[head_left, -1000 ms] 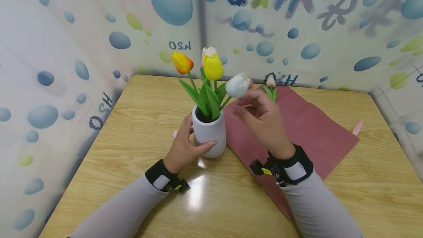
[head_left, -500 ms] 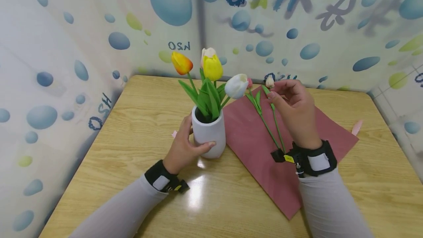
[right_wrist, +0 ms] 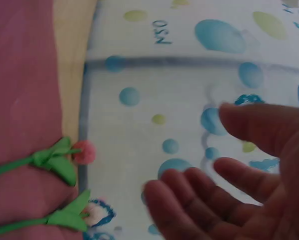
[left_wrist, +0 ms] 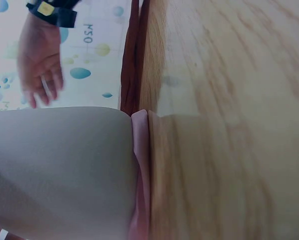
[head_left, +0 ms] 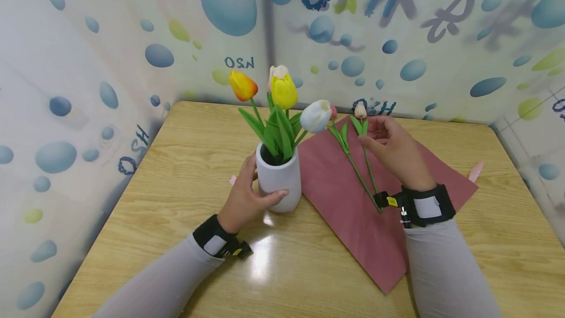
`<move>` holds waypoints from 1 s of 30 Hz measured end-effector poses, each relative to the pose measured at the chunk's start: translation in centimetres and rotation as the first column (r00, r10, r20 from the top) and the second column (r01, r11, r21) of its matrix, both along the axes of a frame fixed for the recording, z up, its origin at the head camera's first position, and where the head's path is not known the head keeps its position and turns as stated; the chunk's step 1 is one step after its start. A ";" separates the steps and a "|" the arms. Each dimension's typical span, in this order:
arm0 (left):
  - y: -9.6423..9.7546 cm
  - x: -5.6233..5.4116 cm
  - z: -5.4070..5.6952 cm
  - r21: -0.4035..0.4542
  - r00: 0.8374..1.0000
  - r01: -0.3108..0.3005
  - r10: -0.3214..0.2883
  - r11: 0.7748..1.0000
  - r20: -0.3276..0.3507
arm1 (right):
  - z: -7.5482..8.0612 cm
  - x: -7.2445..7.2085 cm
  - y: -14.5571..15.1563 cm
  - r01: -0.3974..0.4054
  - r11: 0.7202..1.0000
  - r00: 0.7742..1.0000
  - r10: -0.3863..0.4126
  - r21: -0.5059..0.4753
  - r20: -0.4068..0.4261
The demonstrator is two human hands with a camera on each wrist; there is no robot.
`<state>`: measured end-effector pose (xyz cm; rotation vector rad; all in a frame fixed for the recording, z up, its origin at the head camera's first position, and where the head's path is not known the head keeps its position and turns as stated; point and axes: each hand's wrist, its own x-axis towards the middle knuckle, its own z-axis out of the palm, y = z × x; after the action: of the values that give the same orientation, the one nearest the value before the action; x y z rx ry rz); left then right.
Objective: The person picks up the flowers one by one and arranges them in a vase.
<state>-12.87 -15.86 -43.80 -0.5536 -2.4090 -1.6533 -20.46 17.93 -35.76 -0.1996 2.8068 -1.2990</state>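
In the head view a white vase stands upright on the table. My left hand grips its left side, the thumb lying across the front. Artificial tulips stand in the vase: orange-yellow, yellow, white and a pale one partly hidden. On dark red paper lie a pink-headed flower and a pale pink tulip. My right hand is beside the pale tulip's leaves. In the right wrist view that hand's fingers are relaxed, holding nothing.
A pink strip lies at the vase's base in the left wrist view. Another pink scrap sits by the paper's right corner. Patterned walls meet the wooden table at its back and left.
My right hand has moved right, from beside the white tulip to the pale tulip on the paper, then slightly down. The left hand and vase have stayed put.
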 end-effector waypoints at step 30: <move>0.0 0.0 0.1 -0.007 1.000 0.014 -0.014 1.000 0.012 | -6.8 -2.5 0.0 -0.175 0.934 0.969 0.109 0.310 0.220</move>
<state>-12.82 -15.89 -43.70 -0.5645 -2.4261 -1.6591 -22.97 17.89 -42.52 -0.2384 2.7214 -0.7594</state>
